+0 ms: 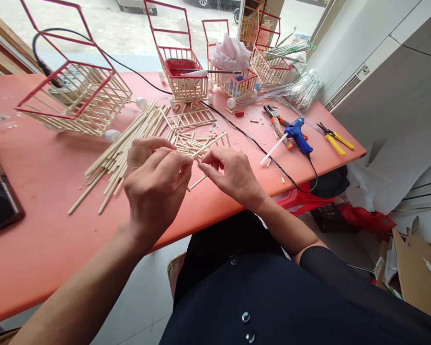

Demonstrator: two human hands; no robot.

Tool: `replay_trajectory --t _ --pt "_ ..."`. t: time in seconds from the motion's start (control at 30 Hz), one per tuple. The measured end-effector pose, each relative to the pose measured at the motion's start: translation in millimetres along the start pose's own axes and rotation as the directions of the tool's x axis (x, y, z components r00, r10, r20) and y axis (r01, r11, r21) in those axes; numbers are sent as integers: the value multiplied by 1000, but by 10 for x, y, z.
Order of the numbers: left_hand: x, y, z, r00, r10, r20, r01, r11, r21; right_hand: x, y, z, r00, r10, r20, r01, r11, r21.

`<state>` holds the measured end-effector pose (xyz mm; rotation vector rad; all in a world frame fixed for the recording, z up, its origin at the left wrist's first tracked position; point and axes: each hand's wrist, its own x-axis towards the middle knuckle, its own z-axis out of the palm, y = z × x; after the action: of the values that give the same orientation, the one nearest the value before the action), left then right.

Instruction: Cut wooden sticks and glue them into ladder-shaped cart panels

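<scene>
My left hand (160,182) is closed in a pinch at the near left end of a small wooden stick frame (215,142). Thumb and forefinger of my right hand (233,175) press together at the frame's lower side. Several short uprights stick out from the frame's long stick. Part of the frame is hidden by my fingers. Beneath my hands lies a pile of short cut sticks (192,143). A flat ladder-like stick panel (192,119) rests just behind it. Long wooden sticks (129,143) lie in a heap beside my left hand.
A blue glue gun (299,135), orange-handled pliers (276,122) and yellow-handled cutters (335,138) lie at the right. Several model shopping carts, one a large cart (79,96), stand along the back. A black cable (244,134) crosses the pink table (57,249). A dark phone-like slab (0,194) is far left.
</scene>
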<state>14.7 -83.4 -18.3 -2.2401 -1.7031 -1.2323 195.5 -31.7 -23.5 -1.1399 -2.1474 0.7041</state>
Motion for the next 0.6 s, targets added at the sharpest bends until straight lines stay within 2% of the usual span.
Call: replay_trajectory --t 0.2,0.3,0.4,0.5,0.57,0.6 --pt "8 -24 25 998 -1 -65 2 1000 12 12 18 44 1000 6 -12 -7 1000 -15" --pt "22 -44 -1 998 -37 -47 38 999 17 -8 27 -9 999 -10 -48 12 999 38" --pt "44 -78 -42 994 -98 -39 98 995 -13 -14 114 -166 983 -1 -183 20 995 102" --pt "62 -116 -68 986 -152 -65 147 986 -79 31 330 -348 946 67 -317 -1 979 204" --pt "65 -134 -71 984 -160 -80 151 983 -100 77 494 -422 958 159 -237 -71 938 340" --pt "64 -139 -67 985 -154 -81 145 984 -105 95 561 -437 970 198 -143 -124 903 411"
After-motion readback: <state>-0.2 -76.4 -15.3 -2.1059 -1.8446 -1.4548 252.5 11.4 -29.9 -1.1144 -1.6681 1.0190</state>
